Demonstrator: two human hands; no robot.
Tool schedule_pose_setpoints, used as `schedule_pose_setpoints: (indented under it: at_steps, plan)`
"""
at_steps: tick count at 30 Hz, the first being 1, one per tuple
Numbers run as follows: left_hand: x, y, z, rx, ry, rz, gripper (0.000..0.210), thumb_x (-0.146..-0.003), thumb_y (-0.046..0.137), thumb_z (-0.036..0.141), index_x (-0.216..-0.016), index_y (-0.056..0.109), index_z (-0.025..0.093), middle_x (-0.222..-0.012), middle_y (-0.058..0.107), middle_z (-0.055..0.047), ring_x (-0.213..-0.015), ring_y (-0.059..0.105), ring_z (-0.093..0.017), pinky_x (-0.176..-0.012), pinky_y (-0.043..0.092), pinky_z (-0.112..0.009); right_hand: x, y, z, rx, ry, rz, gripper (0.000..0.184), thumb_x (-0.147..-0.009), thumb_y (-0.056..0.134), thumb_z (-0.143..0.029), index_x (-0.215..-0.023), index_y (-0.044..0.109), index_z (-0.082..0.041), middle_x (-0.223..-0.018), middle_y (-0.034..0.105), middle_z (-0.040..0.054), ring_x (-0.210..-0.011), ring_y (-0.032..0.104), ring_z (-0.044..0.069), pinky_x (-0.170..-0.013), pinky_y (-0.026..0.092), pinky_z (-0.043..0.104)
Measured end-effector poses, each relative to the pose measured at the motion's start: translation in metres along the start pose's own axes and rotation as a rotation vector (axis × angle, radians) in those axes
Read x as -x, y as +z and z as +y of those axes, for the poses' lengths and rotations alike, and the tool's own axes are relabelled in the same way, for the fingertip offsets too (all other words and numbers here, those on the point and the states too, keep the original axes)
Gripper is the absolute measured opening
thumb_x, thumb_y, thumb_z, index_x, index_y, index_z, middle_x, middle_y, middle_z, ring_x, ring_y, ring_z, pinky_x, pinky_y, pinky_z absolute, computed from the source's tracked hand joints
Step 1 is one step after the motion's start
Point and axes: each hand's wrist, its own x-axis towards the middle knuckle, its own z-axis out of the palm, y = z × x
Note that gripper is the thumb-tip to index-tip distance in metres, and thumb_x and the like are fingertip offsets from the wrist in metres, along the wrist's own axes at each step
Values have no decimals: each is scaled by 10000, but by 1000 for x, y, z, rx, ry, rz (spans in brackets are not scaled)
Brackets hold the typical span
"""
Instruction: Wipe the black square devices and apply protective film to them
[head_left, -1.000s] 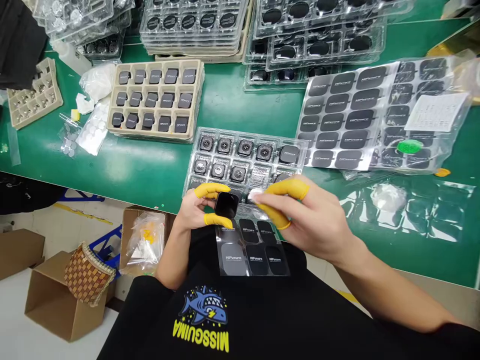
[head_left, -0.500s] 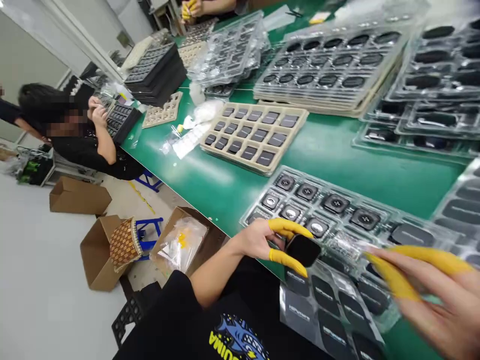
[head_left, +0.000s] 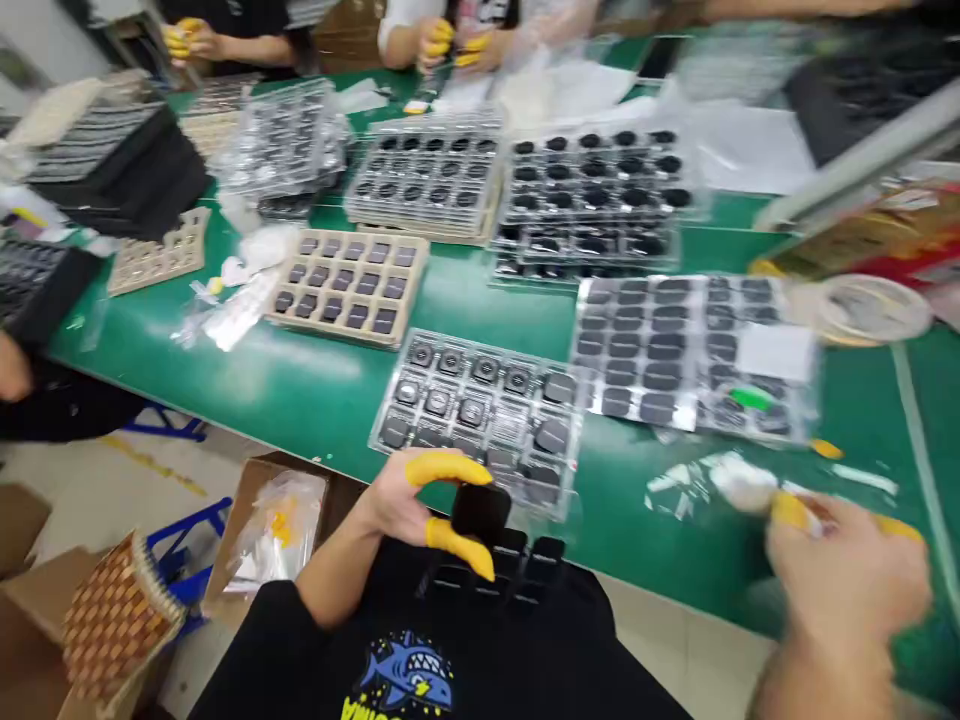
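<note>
My left hand (head_left: 420, 505), with yellow finger cots on thumb and finger, grips a black rounded-square piece (head_left: 481, 512) by its edges. Just beyond it lies a clear plastic tray (head_left: 510, 420) with dark square pieces in its pockets, some showing round centres. Below the held piece, a sheet of dark printed labels (head_left: 536, 575) shows in front of my shirt. Off to the right, my right hand (head_left: 847, 570) is blurred, its fingers closed together near a crumpled white wipe (head_left: 742, 482). A bit of white shows at its fingertips, too smeared to name.
A beige tray of dark squares (head_left: 409, 325) stands beyond, left of centre. Stacked clear trays (head_left: 420, 185) line the back. Label sheets (head_left: 637, 350) and a tape roll (head_left: 874, 310) lie to the right. An open carton (head_left: 225, 600) stands on the floor at left. Co-workers' hands (head_left: 450, 45) show across the table.
The view has swung to the right. My right hand has moved from beside the clear tray out to the right, near the wipe. My left hand still holds the black piece.
</note>
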Motion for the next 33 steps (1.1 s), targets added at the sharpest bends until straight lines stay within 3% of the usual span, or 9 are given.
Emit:
schedule_pose_setpoints:
  at_steps: [2,4,6,8,13,20,27,30,33]
  plan:
    - [-7,1,15,37,80,-45,798,-663,988,689,-1293,797,239,-946,851,-75,-734,789,-177,-715,671,-271,11,-2,10,132,-66,417,417,-765,997,-555,-539,683,-400,-513,270,45,-603,575,314,-510,358,505]
    - [-11,3,27,77,132,-78,745,-757,944,672,-1351,769,259,-918,845,-69,-704,783,-172,-675,661,-259,18,-2,-9,158,-45,611,435,-692,1005,-651,-539,702,-378,-479,189,-1,-474,394,228,-497,266,505]
    - [-12,7,34,85,159,-124,683,-842,891,663,-1371,752,253,-889,839,-71,-694,786,-181,-663,663,-265,19,0,-59,26,162,350,262,-800,969,-591,-852,860,-359,-579,569,64,-529,539,219,-515,381,456]
    - [-10,9,36,59,160,-172,595,-936,812,650,-1371,742,252,-880,836,-71,-687,784,-187,-660,666,-282,11,3,-126,-216,340,-132,302,-1011,805,-481,-1270,828,-328,-1058,828,129,-894,786,296,-715,598,425]
    - [-6,6,39,-33,91,-208,459,-982,764,634,-1260,782,268,-851,827,-57,-676,774,-198,-659,669,-315,-23,17,-228,-555,158,-645,440,-1053,736,-588,-1378,720,-292,-1264,807,95,-1161,779,270,-980,656,411]
    - [-6,6,38,-78,113,-118,505,-896,859,655,-1193,777,255,-820,803,-36,-642,741,-177,-727,685,-347,-32,38,-227,-600,127,-855,84,-1071,739,-318,-1108,734,-244,-1048,797,42,-965,739,215,-852,588,343]
    - [-15,-6,36,-85,130,-195,537,-916,864,611,-1287,738,244,-937,829,-34,-750,780,-176,-1294,488,-725,-44,52,-220,-817,424,-898,233,-1046,713,-426,-926,735,-227,-912,782,23,-835,695,185,-796,545,307]
    - [-19,-7,36,-51,128,-265,603,-899,877,609,-1321,727,204,-980,832,-70,-813,804,-193,-1284,515,-672,-49,56,-214,-839,484,-935,270,-1032,716,-473,-929,756,-226,-918,792,28,-838,694,194,-794,544,314]
    - [-19,-5,33,-87,61,-291,658,-840,909,621,-1311,733,196,-1008,815,-89,-824,787,-187,-954,694,-418,-52,59,-208,-821,447,-980,283,-1044,684,-481,-964,779,-227,-943,810,39,-846,706,207,-798,547,328]
